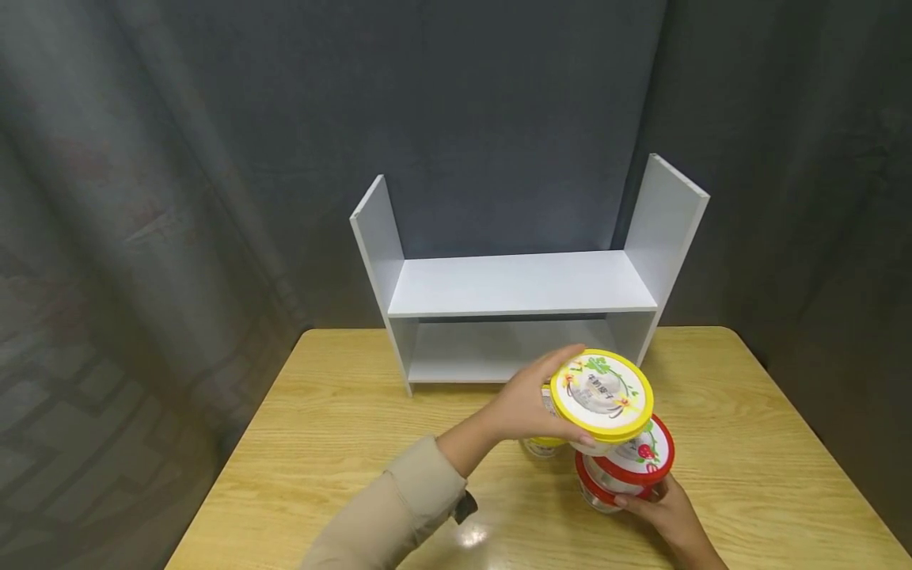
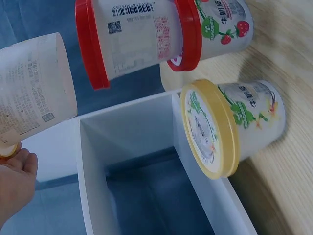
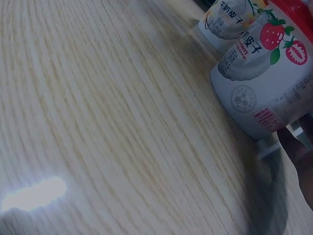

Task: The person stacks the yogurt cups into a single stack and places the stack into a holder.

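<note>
My left hand (image 1: 530,404) grips a tub with a yellow lid (image 1: 602,396) by its side, held up above the others; its white printed wall (image 2: 36,88) fills the left of the left wrist view. Below it, two red-lidded tubs stand stacked. The upper red-lidded tub (image 2: 137,39) shows a barcode; the lower red-lidded tub (image 3: 254,73) has strawberries on its wall. My right hand (image 1: 673,514) holds the lower one from the right side, its far fingers hidden. Another yellow-lidded tub (image 2: 259,112) stands on the table left of the stack, partly covered by my left hand in the head view.
Behind the tubs stands a white two-level shelf (image 1: 523,285) with tall side panels. It rests on a light wooden table (image 1: 328,443). Dark grey curtains (image 1: 499,119) hang behind and at both sides.
</note>
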The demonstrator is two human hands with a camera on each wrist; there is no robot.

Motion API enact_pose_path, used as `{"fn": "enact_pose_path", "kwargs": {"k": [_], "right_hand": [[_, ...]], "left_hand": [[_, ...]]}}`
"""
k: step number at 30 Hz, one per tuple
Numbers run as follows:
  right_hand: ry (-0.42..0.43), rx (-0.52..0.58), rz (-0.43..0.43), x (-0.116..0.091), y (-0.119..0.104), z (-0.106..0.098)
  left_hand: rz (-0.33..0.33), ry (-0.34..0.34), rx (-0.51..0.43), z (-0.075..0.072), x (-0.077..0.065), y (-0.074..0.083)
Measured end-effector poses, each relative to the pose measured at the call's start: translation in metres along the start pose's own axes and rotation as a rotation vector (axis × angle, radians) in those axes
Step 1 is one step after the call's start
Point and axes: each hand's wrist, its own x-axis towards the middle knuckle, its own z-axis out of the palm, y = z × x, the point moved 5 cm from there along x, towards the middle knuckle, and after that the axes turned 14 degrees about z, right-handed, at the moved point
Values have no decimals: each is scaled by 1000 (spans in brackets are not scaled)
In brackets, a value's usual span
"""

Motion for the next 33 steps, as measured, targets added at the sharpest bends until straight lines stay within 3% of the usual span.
{"fn": "enact_pose_path", "kwargs": {"k": [10,16,25,33], "right_hand": [[-11,21,5,0,0,-1],[-34,31,-9,0,1,0],[-18,32,20,1,4,-1],[-3,18,-25,1,4,-2]], "left_hand": [[-37,-16,-35,19,16,-4],[-22,-29,-34,28,23,-5],[-20,-69,-54,39,28,-9],[-27,-83,-28,43,28,-8]]}}
